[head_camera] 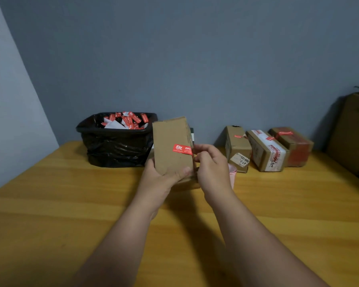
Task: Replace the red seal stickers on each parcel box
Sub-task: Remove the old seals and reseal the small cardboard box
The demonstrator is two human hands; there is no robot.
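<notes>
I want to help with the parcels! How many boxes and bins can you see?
Held parcel box: 1
Small parcel boxes by the wall: 3
Big carton at the right edge: 1
Black bin: 1
Total: 6

The tabletop (71, 204) is smooth yellow wood with a soft shine. The held box (172, 146) is matt brown cardboard, its sticker (181, 149) glossy red. At 10 o'clock, the bin liner (114, 148) is shiny, wrinkled black plastic.

Dim, soft indoor light; slightly blurry picture, wide-angle bending at edges.
</notes>
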